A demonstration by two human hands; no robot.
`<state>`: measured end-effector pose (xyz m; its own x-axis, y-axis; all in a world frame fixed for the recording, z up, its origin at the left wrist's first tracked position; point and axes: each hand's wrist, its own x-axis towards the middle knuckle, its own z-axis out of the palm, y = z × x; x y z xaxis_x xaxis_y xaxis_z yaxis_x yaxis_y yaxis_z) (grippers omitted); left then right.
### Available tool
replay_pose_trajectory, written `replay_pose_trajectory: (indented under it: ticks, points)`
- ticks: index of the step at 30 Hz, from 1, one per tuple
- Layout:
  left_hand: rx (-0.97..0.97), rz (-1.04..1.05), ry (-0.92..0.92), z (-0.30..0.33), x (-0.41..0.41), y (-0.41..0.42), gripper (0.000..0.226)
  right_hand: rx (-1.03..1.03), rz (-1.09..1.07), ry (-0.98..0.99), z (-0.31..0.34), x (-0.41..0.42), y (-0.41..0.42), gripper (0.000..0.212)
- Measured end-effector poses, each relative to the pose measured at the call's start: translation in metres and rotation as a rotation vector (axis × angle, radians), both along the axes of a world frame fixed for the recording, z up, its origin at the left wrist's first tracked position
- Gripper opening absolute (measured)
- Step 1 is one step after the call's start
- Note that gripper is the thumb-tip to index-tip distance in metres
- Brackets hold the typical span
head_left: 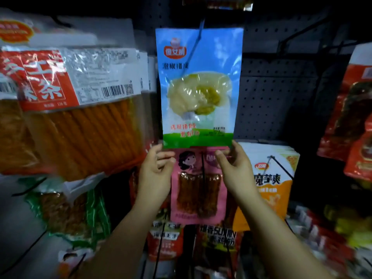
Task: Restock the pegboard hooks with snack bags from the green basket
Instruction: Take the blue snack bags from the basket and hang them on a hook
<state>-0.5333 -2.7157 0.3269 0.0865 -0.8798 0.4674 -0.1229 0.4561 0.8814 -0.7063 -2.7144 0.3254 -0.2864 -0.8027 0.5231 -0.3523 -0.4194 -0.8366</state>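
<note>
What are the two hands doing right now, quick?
Left hand: pinching the bottom left corner of the blue snack bag.
Right hand: pinching the bottom right corner of the same bag.

Snack bag (pixel 198 85) hangs on pegboard (pixel 271 93); hooked packets (pixel 198 184) below it.

Dim overall; the blue snack bag (pixel 198 87) is brightest and sharpest, with motion blur and wide-angle bending left and right of it, deep shadow above.
</note>
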Motion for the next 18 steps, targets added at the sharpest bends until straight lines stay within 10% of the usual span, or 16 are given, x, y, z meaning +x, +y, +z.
replay_pose_trajectory:
  ticks: [18]
  points:
    - [0.534,-0.685,-0.365,-0.281,-0.143,0.199,0.031,0.784,-0.339,-0.277,-0.312,-0.142,0.313,0.019]
